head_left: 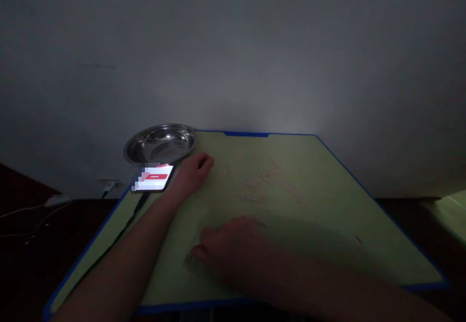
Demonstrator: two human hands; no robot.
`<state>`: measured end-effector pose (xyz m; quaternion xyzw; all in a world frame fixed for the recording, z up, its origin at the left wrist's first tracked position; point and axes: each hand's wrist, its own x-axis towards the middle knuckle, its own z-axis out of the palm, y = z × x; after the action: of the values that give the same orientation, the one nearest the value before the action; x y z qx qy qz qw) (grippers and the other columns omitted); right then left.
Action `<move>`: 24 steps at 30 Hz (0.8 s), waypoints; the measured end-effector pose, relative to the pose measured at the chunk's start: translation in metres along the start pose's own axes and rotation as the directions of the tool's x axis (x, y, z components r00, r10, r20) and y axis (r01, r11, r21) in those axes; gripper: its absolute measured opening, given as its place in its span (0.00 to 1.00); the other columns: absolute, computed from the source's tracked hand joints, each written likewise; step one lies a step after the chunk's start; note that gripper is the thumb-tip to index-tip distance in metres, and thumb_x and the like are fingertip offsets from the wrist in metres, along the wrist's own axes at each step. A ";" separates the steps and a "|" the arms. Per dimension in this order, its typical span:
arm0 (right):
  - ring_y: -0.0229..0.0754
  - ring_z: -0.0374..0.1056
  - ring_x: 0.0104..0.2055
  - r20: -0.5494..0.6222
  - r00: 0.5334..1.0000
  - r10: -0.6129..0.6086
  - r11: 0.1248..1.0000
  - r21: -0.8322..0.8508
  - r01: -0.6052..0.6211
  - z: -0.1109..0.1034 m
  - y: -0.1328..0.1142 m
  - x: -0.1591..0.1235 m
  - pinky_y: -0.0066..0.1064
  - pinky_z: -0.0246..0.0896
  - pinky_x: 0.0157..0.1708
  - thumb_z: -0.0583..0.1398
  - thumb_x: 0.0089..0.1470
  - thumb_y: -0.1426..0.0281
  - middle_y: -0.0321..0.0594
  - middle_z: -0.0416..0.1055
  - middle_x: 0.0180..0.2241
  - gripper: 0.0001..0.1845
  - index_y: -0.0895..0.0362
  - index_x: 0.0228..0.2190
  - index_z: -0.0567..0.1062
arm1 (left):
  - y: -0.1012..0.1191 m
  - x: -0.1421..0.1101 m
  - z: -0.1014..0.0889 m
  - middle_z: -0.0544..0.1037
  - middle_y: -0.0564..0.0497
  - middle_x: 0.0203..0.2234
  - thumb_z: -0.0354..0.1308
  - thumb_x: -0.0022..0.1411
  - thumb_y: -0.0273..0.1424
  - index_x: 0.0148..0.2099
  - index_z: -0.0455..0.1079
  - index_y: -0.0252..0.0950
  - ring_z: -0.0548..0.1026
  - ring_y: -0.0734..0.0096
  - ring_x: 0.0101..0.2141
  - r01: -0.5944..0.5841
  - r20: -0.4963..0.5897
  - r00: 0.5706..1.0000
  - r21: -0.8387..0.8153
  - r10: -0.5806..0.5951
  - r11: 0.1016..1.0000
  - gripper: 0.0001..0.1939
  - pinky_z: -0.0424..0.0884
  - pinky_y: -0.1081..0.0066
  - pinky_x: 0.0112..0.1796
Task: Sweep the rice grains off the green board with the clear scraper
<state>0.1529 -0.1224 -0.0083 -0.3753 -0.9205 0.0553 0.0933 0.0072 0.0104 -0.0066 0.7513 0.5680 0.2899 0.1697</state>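
Observation:
My left hand (194, 169) rests on the pale green tabletop (327, 191) with its fingers curled in, and nothing shows in them. Close behind it stands a shiny round metal basin (160, 143). Just left of that wrist lies a phone (157, 178) with its screen lit. My right hand (236, 244) is low over the near part of the table, blurred, its fingers closed. A faint greyish smear shows by its fingertips, too blurred to name. Beyond this hand, a patch of small pale crumbs or grains (260, 186) is scattered on the tabletop.
A blue rim (345, 165) runs around the table, whose far edge meets a grey wall (255, 59). From the phone a black cable (122, 232) trails toward the near left corner. One small dark sliver (358, 239) lies at the right. White cords (54, 200) are beside the table.

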 end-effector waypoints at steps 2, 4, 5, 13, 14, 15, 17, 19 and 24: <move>0.42 0.71 0.23 -0.012 0.997 0.074 0.997 -0.007 -0.074 0.001 0.007 0.011 0.30 0.54 0.19 0.53 0.60 0.63 0.39 0.76 0.23 0.14 0.55 0.30 0.75 | -0.003 0.000 -0.001 0.68 0.56 0.19 0.47 0.62 0.41 0.28 0.65 0.36 0.66 0.72 0.23 -0.005 -0.041 0.999 -0.037 0.003 0.999 0.16 0.58 0.72 0.25; 0.42 0.72 0.26 -0.026 0.981 0.193 0.981 -0.021 -0.194 -0.005 0.023 0.016 0.30 0.55 0.21 0.54 0.60 0.63 0.40 0.76 0.24 0.15 0.55 0.29 0.76 | -0.006 0.001 -0.001 0.67 0.56 0.19 0.47 0.61 0.41 0.28 0.64 0.36 0.66 0.72 0.23 -0.010 -0.062 0.998 -0.044 0.007 0.999 0.16 0.57 0.72 0.25; 0.43 0.72 0.27 -0.038 0.968 0.248 0.968 -0.033 -0.250 -0.009 0.034 0.015 0.30 0.55 0.22 0.53 0.61 0.63 0.40 0.77 0.25 0.15 0.55 0.29 0.76 | -0.007 0.002 -0.001 0.68 0.56 0.19 0.47 0.61 0.41 0.28 0.64 0.37 0.66 0.72 0.23 -0.012 -0.065 0.998 -0.039 0.010 0.999 0.16 0.57 0.72 0.25; 0.41 0.69 0.25 -0.096 0.861 0.499 0.859 -0.079 -0.506 -0.038 0.123 -0.019 0.29 0.51 0.24 0.54 0.61 0.64 0.43 0.75 0.23 0.19 0.58 0.24 0.75 | -0.004 0.001 -0.002 0.68 0.55 0.21 0.47 0.61 0.40 0.28 0.64 0.37 0.67 0.71 0.24 -0.026 -0.044 0.999 -0.001 0.026 1.000 0.15 0.58 0.70 0.27; 0.40 0.68 0.24 -0.103 0.859 0.502 0.857 -0.071 -0.510 -0.043 0.129 -0.018 0.29 0.50 0.24 0.53 0.61 0.64 0.42 0.74 0.22 0.19 0.58 0.24 0.75 | -0.004 0.001 -0.003 0.68 0.55 0.20 0.46 0.62 0.40 0.28 0.64 0.37 0.67 0.71 0.24 -0.027 -0.048 0.998 0.000 0.027 1.000 0.15 0.57 0.70 0.27; 0.39 0.68 0.24 -0.113 0.857 0.503 0.857 -0.060 -0.512 -0.049 0.134 -0.014 0.29 0.50 0.24 0.53 0.62 0.64 0.41 0.74 0.22 0.20 0.58 0.24 0.75 | -0.004 0.001 -0.003 0.68 0.55 0.20 0.46 0.62 0.40 0.27 0.63 0.37 0.67 0.71 0.24 -0.027 -0.050 0.998 0.002 0.028 1.000 0.15 0.57 0.70 0.27; 0.39 0.68 0.27 -0.144 0.852 0.504 0.857 -0.038 -0.513 -0.058 0.137 0.004 0.29 0.52 0.26 0.52 0.63 0.63 0.41 0.74 0.24 0.21 0.59 0.24 0.75 | -0.005 0.001 -0.004 0.67 0.56 0.20 0.46 0.62 0.40 0.27 0.63 0.37 0.66 0.71 0.23 -0.024 -0.054 0.998 0.006 0.024 1.000 0.15 0.57 0.70 0.27; 0.39 0.69 0.30 -0.163 0.849 0.502 0.860 -0.014 -0.511 -0.062 0.135 0.033 0.29 0.55 0.29 0.51 0.63 0.62 0.41 0.75 0.26 0.21 0.59 0.26 0.76 | -0.006 0.002 -0.004 0.68 0.56 0.20 0.46 0.62 0.41 0.29 0.65 0.37 0.67 0.71 0.24 -0.014 -0.055 0.998 0.007 0.014 1.000 0.16 0.58 0.70 0.27; 0.41 0.70 0.39 -0.141 0.842 0.520 0.853 0.040 -0.520 -0.041 0.117 0.109 0.38 0.65 0.40 0.55 0.62 0.62 0.41 0.74 0.37 0.14 0.60 0.37 0.74 | -0.008 0.002 -0.007 0.72 0.55 0.23 0.46 0.61 0.42 0.31 0.67 0.37 0.70 0.69 0.26 0.001 -0.099 0.995 0.003 0.000 1.000 0.16 0.60 0.71 0.28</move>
<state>0.1650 0.0389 0.0256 -0.6136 -0.7750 0.0510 0.1425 -0.0031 0.0141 -0.0056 0.7362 0.5765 0.3258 0.1402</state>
